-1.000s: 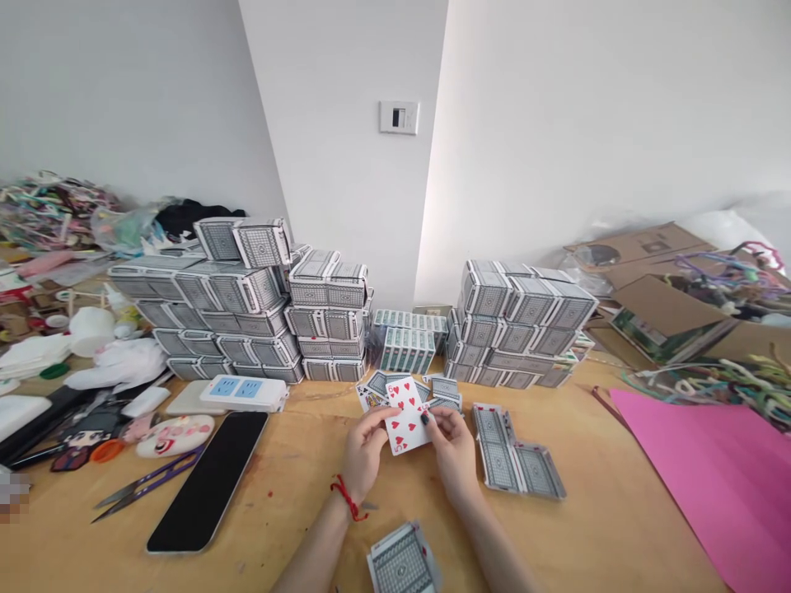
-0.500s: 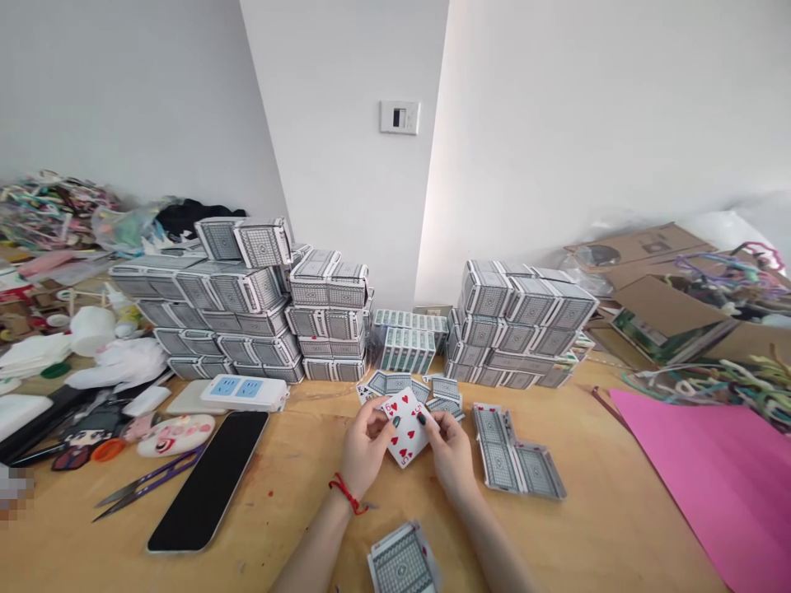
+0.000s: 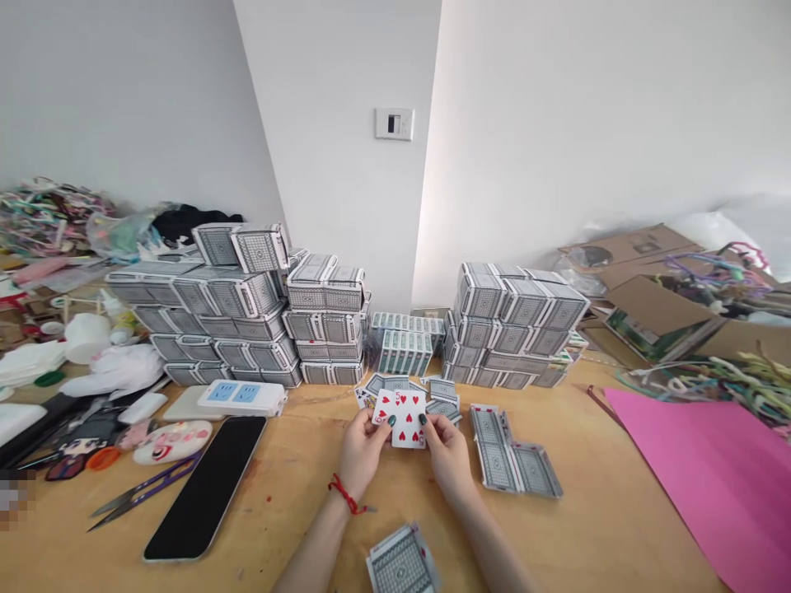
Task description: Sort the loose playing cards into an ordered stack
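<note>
Both hands hold playing cards face up over the middle of the table. My left hand (image 3: 362,449), with a red string bracelet at its wrist, pinches a heart card marked 9 or 6 (image 3: 384,405) between thumb and fingers. My right hand (image 3: 447,451) grips the five of hearts (image 3: 409,420), which overlaps the other card. Just beyond lie loose cards (image 3: 442,390), mostly backs up. A bent, folded-card piece (image 3: 516,453) rests right of my right hand. Between my forearms sits another small group of cards (image 3: 403,562), back up.
Stacks of card-built blocks stand at left (image 3: 228,288) and right (image 3: 519,313), with green-white boxes (image 3: 405,350) between. A phone (image 3: 207,486), scissors (image 3: 139,492) and a power strip (image 3: 242,397) lie left. Pink paper (image 3: 698,478) and an open cardboard box (image 3: 664,317) are right.
The cards in my hands have turned from a tilted, diamond-like position to nearly upright and slid apart sideways, so two faces show. My hands stay in about the same place.
</note>
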The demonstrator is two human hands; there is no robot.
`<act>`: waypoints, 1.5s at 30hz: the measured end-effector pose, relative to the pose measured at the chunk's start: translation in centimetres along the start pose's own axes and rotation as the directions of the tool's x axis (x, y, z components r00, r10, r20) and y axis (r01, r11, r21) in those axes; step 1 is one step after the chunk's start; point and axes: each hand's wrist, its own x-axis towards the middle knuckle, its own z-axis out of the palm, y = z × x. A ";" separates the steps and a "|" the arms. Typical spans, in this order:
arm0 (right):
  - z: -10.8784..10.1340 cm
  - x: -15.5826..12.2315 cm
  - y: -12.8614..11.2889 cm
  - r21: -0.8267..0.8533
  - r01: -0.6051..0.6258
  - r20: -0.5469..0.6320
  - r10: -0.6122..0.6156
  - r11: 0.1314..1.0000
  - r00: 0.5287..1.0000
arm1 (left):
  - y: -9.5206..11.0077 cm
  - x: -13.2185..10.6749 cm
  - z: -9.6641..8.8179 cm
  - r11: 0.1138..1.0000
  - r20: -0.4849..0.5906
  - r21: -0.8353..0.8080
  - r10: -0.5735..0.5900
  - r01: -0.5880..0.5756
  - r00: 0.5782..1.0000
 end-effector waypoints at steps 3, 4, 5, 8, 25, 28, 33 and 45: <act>-0.1 0.2 0.5 -0.016 0.006 -0.039 -0.006 1.000 0.999 | -0.1 -0.3 0.2 0.997 0.057 0.072 0.032 -0.036 0.998; -0.2 0.3 0.6 -0.024 0.009 -0.054 -0.011 1.000 0.998 | -0.2 -0.4 0.2 0.993 0.070 0.106 0.041 -0.048 0.997; -0.2 0.3 0.7 -0.031 0.015 -0.068 -0.017 0.999 0.998 | -0.3 -0.5 0.2 0.989 0.078 0.139 0.046 -0.057 0.996; -0.2 0.2 0.6 -0.032 0.039 -0.080 -0.042 0.999 0.996 | -0.8 -0.6 0.1 0.974 0.094 0.215 0.048 -0.068 0.994; -0.1 0.0 0.2 0.033 -0.018 0.026 0.017 0.999 1.000 | -1.2 -0.6 -0.1 0.922 0.141 0.378 0.027 -0.079 0.990; -0.1 0.0 0.1 0.068 -0.007 0.047 0.003 0.998 0.999 | -1.2 -0.6 0.0 0.925 0.137 0.376 0.010 -0.061 0.991; 0.0 0.0 -0.1 0.101 -0.016 0.077 0.008 0.995 0.997 | -1.4 -0.5 -0.1 0.927 0.142 0.369 0.017 -0.069 0.990; 0.1 -0.2 -0.7 0.098 -0.040 0.072 0.033 0.994 0.997 | 0.0 -1.1 -0.3 0.839 0.111 0.494 0.202 -0.230 0.973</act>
